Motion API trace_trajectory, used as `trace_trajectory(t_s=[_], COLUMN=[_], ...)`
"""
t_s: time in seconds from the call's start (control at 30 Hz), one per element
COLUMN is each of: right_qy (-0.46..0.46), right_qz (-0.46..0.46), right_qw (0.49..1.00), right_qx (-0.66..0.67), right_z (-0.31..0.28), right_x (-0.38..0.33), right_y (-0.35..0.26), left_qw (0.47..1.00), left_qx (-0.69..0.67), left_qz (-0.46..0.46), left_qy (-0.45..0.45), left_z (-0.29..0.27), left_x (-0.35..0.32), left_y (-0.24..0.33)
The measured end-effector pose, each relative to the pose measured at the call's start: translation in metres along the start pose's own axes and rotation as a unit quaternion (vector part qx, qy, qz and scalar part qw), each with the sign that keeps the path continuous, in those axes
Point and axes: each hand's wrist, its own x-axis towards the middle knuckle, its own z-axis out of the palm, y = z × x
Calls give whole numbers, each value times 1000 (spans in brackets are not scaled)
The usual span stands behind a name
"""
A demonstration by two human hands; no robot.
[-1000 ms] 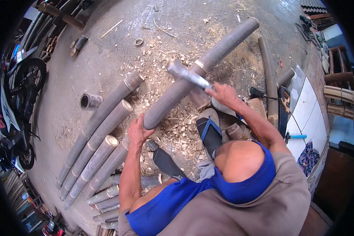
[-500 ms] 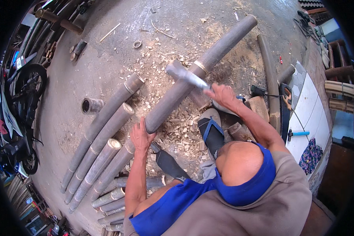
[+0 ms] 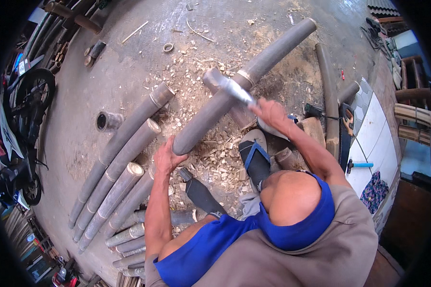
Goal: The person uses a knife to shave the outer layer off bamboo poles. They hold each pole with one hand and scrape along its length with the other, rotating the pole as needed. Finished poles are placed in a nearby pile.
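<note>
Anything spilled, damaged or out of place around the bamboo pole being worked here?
Pale wood chips litter the concrete floor beneath the long bamboo pole, which the left hand steadies at its end while the right hand holds a blade against it. Nothing else stands out.

Bright, even daylight with soft shadows; fisheye bends the edges into a black rim.
</note>
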Motion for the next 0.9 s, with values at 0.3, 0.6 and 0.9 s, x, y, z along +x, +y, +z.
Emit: trace_trajectory(t_s=[0.3,0.6,0.9], right_qy=[-14,-21,41], right_qz=[-16,8,26], right_qw=[999,998,998], right_qx=[-40,-58,46], right_z=[-2,0,-12], right_x=[1,3,14], right_y=[12,18,33], left_qw=[997,1000,996], left_qx=[53,8,-54], left_qz=[6,-13,-23], left_qy=[63,-11,-70], left_z=[14,1,-11], left_x=[-17,-8,6], left_y=[-1,-6,-1])
